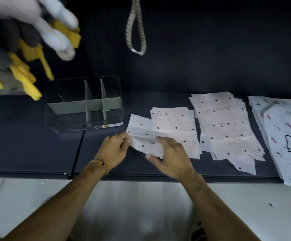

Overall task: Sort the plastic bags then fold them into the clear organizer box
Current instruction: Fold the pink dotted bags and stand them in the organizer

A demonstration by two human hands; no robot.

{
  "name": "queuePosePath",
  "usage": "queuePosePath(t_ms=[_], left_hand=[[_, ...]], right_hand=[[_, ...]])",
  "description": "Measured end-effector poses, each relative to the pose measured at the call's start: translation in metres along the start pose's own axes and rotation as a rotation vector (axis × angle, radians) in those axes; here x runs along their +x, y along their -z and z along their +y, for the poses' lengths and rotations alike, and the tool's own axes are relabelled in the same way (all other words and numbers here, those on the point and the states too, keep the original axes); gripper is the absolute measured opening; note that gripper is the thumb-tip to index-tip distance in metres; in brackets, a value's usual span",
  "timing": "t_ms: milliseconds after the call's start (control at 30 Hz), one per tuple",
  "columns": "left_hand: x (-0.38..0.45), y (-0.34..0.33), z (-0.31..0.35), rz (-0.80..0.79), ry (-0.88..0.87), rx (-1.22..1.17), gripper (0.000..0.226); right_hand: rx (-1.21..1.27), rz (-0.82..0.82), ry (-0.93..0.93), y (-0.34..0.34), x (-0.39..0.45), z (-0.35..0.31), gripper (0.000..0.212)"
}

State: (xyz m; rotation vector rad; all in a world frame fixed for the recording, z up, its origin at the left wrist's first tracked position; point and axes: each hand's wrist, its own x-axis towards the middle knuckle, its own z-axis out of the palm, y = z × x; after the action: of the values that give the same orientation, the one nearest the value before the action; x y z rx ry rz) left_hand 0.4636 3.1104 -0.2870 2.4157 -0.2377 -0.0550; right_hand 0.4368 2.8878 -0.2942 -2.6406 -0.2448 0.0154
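Dotted plastic bags (165,129) are laid in sorted piles along the dark padded surface (28,136), and the nearest pile, close to the front edge, is the one being worked. Its top bag is held at the near-left corner: the left hand (114,150) pinches the left end between thumb and fingers, while the right hand (172,157) is laid over the turned-up near edge with fingers spread and fairly straight, the thumb tucked at the edge (whether anything is gripped under the palm cannot be told). The bag's long axis runs left to right, roughly parallel to the front edge, so a fold away from the body seems to be in hand. The clear organizer box (85,105) stands farther back and to the left, just beyond the left hand, which is therefore judged the nearer one for carrying a folded bag across; its divided compartments appear to hold nothing yet. To the right a second dotted pile (228,129) lies, and at the right edge the cartoon-cat printed bags (287,136).
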Motion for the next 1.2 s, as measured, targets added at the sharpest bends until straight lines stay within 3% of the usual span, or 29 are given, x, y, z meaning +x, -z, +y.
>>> queuePosePath(t_ms=[67,200,333,400,433,533,600,833,967,1200], left_hand=[[-0.026,0.015,-0.026,0.003,0.075,0.059,0.013],[-0.058,0.033,-0.062,-0.015,0.170,0.041,0.014],[-0.062,0.041,-0.069,-0.084,0.224,-0.154,0.016],[-0.058,0.040,-0.064,-0.229,0.256,-0.226,0.059],[-0.055,0.038,-0.060,-0.277,0.270,-0.210,0.067],[-0.043,0.022,-0.054,-0.216,0.261,-0.125,0.031],[-0.039,0.012,-0.053,-0.118,0.289,-0.083,0.021],[-0.031,-0.003,-0.058,-0.016,0.507,-0.088,0.020],[-0.023,-0.003,-0.057,-0.018,0.582,-0.002,0.029],[-0.016,-0.001,-0.059,-0.022,0.722,0.155,0.038]], right_hand=[[-0.084,-0.201,0.109,-0.024,0.003,-0.026,0.079],[-0.142,-0.273,0.255,-0.069,0.002,-0.050,0.049],[0.310,-0.184,-0.018,-0.064,0.001,-0.055,0.031],[0.427,-0.211,-0.187,-0.054,0.007,-0.052,0.022],[0.459,-0.235,-0.241,-0.050,0.009,-0.050,0.020],[0.655,-0.210,-0.355,-0.046,0.015,-0.048,0.034],[0.749,-0.129,-0.440,-0.046,0.016,-0.047,0.037],[0.538,0.018,-0.643,-0.057,0.019,-0.039,0.007],[0.378,-0.013,-0.654,-0.061,0.030,-0.038,0.011],[0.418,0.039,-0.668,-0.061,0.029,-0.035,0.002]])
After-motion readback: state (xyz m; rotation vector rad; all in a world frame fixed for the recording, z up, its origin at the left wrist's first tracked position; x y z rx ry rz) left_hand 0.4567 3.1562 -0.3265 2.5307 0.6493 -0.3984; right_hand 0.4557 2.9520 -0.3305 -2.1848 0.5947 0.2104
